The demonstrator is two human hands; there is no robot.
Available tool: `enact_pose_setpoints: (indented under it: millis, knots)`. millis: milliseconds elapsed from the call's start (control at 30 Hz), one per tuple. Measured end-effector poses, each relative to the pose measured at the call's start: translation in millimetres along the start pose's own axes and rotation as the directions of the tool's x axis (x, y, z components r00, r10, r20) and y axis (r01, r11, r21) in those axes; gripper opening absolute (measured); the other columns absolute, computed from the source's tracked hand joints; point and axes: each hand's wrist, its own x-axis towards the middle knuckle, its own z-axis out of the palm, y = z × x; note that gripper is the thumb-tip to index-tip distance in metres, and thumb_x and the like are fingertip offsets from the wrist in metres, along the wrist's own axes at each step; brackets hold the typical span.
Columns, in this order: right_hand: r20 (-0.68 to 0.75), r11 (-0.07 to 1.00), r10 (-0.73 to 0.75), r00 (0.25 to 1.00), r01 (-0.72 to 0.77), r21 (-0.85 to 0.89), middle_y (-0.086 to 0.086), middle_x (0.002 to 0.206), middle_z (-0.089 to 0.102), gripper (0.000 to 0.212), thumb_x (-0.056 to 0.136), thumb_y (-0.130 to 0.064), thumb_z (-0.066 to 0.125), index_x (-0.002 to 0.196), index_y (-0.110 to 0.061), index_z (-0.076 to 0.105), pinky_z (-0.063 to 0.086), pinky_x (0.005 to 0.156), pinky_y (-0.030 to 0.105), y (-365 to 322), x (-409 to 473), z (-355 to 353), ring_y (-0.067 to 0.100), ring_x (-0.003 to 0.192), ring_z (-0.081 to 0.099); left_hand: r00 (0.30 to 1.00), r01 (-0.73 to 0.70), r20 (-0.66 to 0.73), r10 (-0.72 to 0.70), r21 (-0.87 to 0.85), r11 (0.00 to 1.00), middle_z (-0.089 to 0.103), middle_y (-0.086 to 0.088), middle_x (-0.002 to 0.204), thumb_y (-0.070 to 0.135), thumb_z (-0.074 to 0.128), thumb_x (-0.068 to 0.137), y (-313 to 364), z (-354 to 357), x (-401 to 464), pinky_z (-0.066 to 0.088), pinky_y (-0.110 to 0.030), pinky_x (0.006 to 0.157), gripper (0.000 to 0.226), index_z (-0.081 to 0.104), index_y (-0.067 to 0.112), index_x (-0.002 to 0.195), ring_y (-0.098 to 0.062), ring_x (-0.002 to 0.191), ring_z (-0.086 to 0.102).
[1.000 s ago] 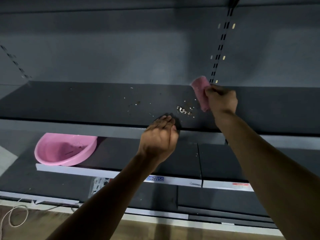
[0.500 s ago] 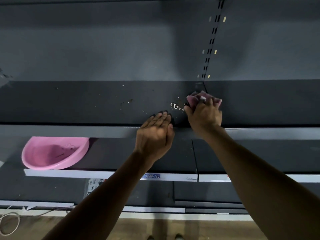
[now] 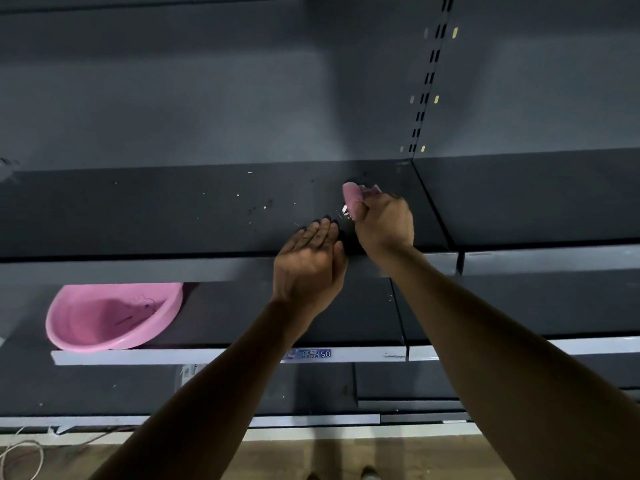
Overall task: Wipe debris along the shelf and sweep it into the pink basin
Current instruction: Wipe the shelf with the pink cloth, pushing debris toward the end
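A dark grey shelf (image 3: pixel 138 216) runs across the middle of the view, with small pale crumbs of debris (image 3: pixel 265 206) scattered on it. My right hand (image 3: pixel 384 221) grips a bunched pink cloth (image 3: pixel 352 196) and presses it on the shelf beside a small pile of crumbs (image 3: pixel 345 211). My left hand (image 3: pixel 310 261) lies open at the shelf's front edge, fingers together, just left of the right hand. The pink basin (image 3: pixel 110 317) stands on the lower shelf at the left, well away from both hands.
A slotted upright (image 3: pixel 429 81) runs up the back wall above the right hand. A seam (image 3: pixel 433 206) divides the shelf to the right. The lower shelf carries a price label (image 3: pixel 313 354) on its front rail. A pale cord (image 3: pixel 20 455) lies on the wooden floor at bottom left.
My right hand has drawn the cloth down to the shelf and leftwards against the crumb pile. The left hand has flattened out at the shelf's front edge. The camera has shifted slightly.
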Motion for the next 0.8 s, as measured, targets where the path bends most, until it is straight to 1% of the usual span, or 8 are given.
enact_pose_setpoints:
  millis: [100, 167, 300, 433, 533, 633, 733, 800]
  knots:
    - [0.038, 0.968, 0.148, 0.988, -0.152, 0.202, 0.008, 0.075, 0.068, 0.061, 0.098, -0.059, 0.036, 0.078, -0.012, 0.07, 0.046, 0.06, 0.027, 6, 4, -11, 0.023, 0.071, 0.065, 0.999, 0.019, 0.039, -0.019, -0.015, 1.0, 0.07, -0.011, 0.12, 0.029, 0.027, 0.105, 1, -2, 1, 0.051, -0.037, 0.1, 0.053, 0.072, 0.006, 0.118, -0.022, 0.112, 0.068]
    - [0.089, 0.903, 0.282, 0.955, -0.296, 0.312, 0.009, 0.067, 0.063, 0.064, 0.094, -0.062, 0.039, 0.067, -0.011, 0.066, 0.049, 0.062, 0.03, 12, 9, -23, 0.027, 0.067, 0.063, 0.998, 0.025, 0.062, -0.024, -0.025, 0.999, 0.07, -0.012, 0.121, 0.029, 0.026, 0.105, 2, -2, 1, 0.051, -0.037, 0.101, 0.054, 0.072, 0.005, 0.119, -0.022, 0.113, 0.068]
    - [-0.072, 0.92, 0.329, 0.941, -0.303, 0.247, 0.012, 0.066, 0.06, 0.06, 0.098, -0.052, 0.038, 0.065, -0.009, 0.063, 0.048, 0.067, 0.032, 35, 18, -48, 0.03, 0.071, 0.061, 0.993, 0.032, 0.118, -0.028, -0.031, 0.999, 0.068, -0.013, 0.124, 0.027, 0.032, 0.103, 2, -4, 1, 0.05, -0.038, 0.102, 0.048, 0.071, 0.004, 0.12, -0.023, 0.116, 0.066]
    - [-0.293, 0.977, 0.207, 0.933, -0.211, 0.021, 0.012, 0.059, 0.061, 0.078, 0.099, -0.057, 0.015, 0.056, -0.013, 0.064, 0.052, 0.071, 0.034, 57, 31, -56, 0.032, 0.066, 0.058, 0.983, 0.039, 0.182, -0.035, -0.02, 0.999, 0.066, -0.015, 0.127, 0.028, 0.031, 0.101, 4, -6, 3, 0.048, -0.038, 0.106, 0.05, 0.069, 0.003, 0.123, -0.025, 0.119, 0.064]
    - [-0.253, 0.955, 0.204, 0.946, -0.248, -0.16, 0.017, 0.085, 0.065, 0.075, 0.097, -0.059, 0.016, 0.084, -0.012, 0.072, 0.05, 0.082, 0.041, 57, 24, -45, 0.037, 0.088, 0.061, 0.977, 0.032, 0.21, -0.029, -0.014, 0.999, 0.066, -0.016, 0.127, 0.03, 0.03, 0.1, 4, -9, 5, 0.048, -0.037, 0.104, 0.052, 0.068, 0.002, 0.123, -0.026, 0.119, 0.064]
    - [-0.024, 0.945, 0.212, 0.977, -0.211, -0.249, 0.02, 0.115, 0.061, 0.06, 0.099, -0.05, 0.029, 0.113, -0.005, 0.065, 0.038, 0.102, 0.045, 47, 11, -23, 0.037, 0.115, 0.054, 0.979, 0.012, 0.205, -0.01, -0.009, 1.0, 0.068, -0.014, 0.125, 0.029, 0.033, 0.1, 1, -11, 7, 0.049, -0.036, 0.102, 0.05, 0.07, 0.003, 0.121, -0.025, 0.116, 0.066]
    - [0.037, 0.956, 0.159, 0.987, -0.145, -0.255, 0.02, 0.139, 0.047, 0.065, 0.1, -0.05, 0.026, 0.133, -0.001, 0.054, 0.017, 0.117, 0.046, 40, 9, -9, 0.034, 0.136, 0.032, 0.977, -0.01, 0.211, 0.014, -0.019, 1.0, 0.069, -0.012, 0.124, 0.03, 0.033, 0.101, -3, -12, 8, 0.05, -0.037, 0.102, 0.049, 0.07, 0.005, 0.121, -0.023, 0.116, 0.066]
    - [0.074, 0.971, 0.157, 0.985, -0.141, -0.191, 0.019, 0.139, 0.047, 0.062, 0.1, -0.05, 0.031, 0.135, -0.002, 0.051, 0.022, 0.115, 0.044, 34, 11, -4, 0.035, 0.135, 0.033, 0.975, -0.012, 0.221, 0.021, -0.039, 0.999, 0.068, -0.012, 0.125, 0.031, 0.033, 0.102, -4, -12, 8, 0.05, -0.037, 0.102, 0.05, 0.069, 0.005, 0.122, -0.023, 0.117, 0.065]
